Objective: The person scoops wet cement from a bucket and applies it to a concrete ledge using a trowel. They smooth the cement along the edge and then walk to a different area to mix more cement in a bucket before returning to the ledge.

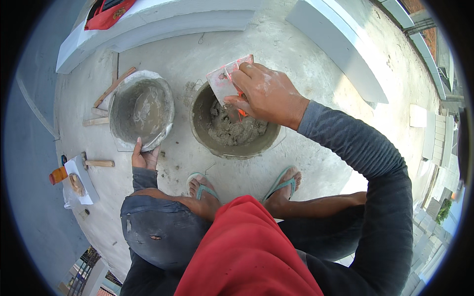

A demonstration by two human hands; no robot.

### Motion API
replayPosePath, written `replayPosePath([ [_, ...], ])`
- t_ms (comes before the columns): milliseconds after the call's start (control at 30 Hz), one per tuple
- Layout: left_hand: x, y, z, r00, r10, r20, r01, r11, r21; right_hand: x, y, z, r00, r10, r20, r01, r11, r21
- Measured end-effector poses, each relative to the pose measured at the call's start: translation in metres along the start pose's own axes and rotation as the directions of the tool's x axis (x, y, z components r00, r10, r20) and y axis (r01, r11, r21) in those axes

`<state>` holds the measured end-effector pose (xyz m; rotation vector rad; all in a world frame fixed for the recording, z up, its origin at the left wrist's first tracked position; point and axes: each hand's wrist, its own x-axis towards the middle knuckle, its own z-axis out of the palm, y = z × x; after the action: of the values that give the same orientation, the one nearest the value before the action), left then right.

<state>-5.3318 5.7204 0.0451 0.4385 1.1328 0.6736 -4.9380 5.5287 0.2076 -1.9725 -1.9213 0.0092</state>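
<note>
My right hand is closed round the reddish handle of a plastering trowel. Its flat, mortar-smeared plate is tilted over the far side of a bucket in front of my feet. Inside that bucket lies thick grey mortar. Part of the trowel's handle is hidden by my fingers. At the left, my left hand grips the near rim of a second bucket, thumb over the edge. This one tilts slightly and has a thin, wet grey layer on its bottom.
Wooden strips lie beside the left bucket. Nearer, a hammer rests by a white block and an amber container. Long pale blocks stand at the far side, one under a red bag. A blue-grey wall runs along the left.
</note>
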Motion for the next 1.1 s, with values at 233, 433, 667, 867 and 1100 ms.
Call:
replayPosePath([
  [233, -0.071, 0.109, 0.011, 0.994, -0.077, 0.082, -0.055, 0.304, 0.951, -0.083, 0.064, -0.007, 0.607, 0.568, 0.555, -0.703, 0.710, 0.043],
  [433, -0.062, 0.051, 0.291, 0.555, -0.059, 0.830, -0.813, -0.253, 0.525, -0.156, 0.059, 0.034, 0.597, 0.299, 0.744, -0.769, 0.478, 0.425],
  [667, -0.117, 0.048, 0.341, 0.579, -0.164, 0.799, -0.776, -0.412, 0.478, -0.136, -0.013, 0.004, 0.469, 0.366, 0.804, -0.569, -0.571, 0.592],
  [867, -0.275, 0.145, 0.378, 0.722, 0.195, 0.664, -0.601, -0.298, 0.741, -0.092, -0.076, -0.013, 0.161, 0.712, 0.684, -0.592, -0.485, 0.644],
  [1100, -0.441, 0.262, 0.387, 0.825, 0.208, 0.526, -0.494, -0.189, 0.849, -0.234, -0.085, -0.261, 0.056, 0.950, 0.308, -0.838, -0.123, 0.531],
])
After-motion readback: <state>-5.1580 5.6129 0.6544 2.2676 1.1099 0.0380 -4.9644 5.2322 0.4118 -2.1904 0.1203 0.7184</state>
